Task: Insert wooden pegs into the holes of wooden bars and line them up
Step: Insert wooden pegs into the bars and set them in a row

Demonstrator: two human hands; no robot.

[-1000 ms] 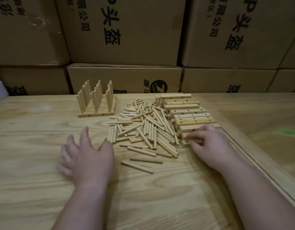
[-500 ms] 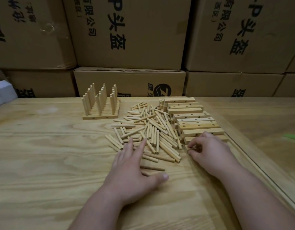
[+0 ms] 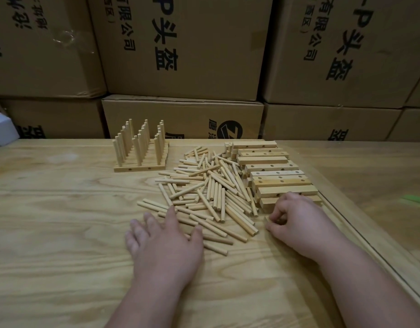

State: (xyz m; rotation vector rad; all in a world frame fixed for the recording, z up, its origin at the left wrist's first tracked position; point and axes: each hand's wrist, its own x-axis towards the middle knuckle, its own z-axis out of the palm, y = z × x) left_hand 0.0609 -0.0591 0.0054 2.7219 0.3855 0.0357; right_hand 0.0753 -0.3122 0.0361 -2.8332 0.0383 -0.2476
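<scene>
**Pegs and bars lie just ahead of both hands**

Loose pegs [image 3: 211, 192] lie scattered mid-surface; bars [image 3: 275, 176] stacked crosswise to their right. The right hand [image 3: 296, 221], fingers curled, pinches the nearest bar's end; the left hand [image 3: 164, 242] rests flat, fingers spread, on near pegs

The pale wood surface [image 3: 50, 233] carries loose pegs [image 3: 211, 192], a row of bars [image 3: 277, 178] just right of them, and pegged bars [image 3: 140, 150] behind.
</scene>
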